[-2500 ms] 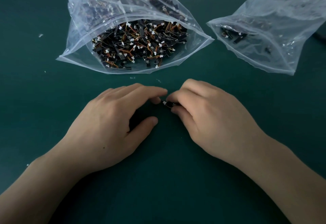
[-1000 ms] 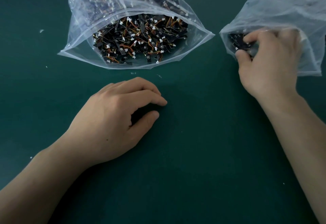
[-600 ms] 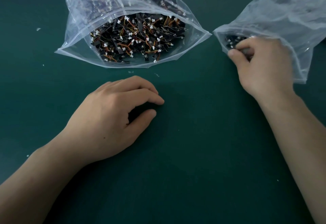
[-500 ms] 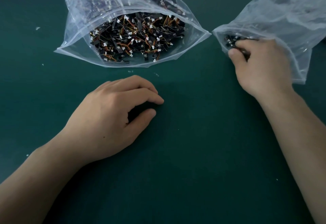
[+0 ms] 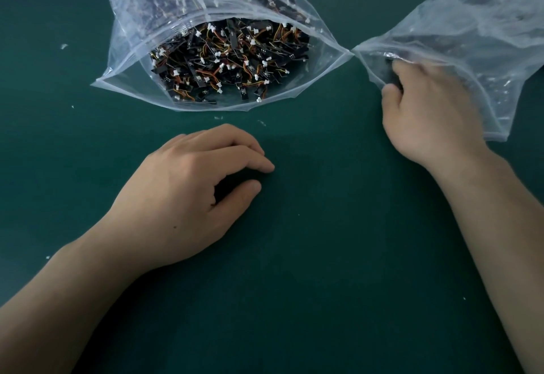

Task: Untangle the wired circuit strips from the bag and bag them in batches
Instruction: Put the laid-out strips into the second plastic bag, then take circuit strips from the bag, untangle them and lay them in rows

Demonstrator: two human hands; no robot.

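The strips [image 5: 229, 59] lie tangled inside the open bag [image 5: 164, 0] just beyond the left hand [image 5: 188, 194], which rests on the table [image 5: 323, 256], fingers loosely curled, nothing seen in it. The right hand [image 5: 426, 109] reaches into the mouth of a second bag [image 5: 471, 20] just beside the first. Its fingers blur behind the plastic, so I cannot tell whether they hold anything.
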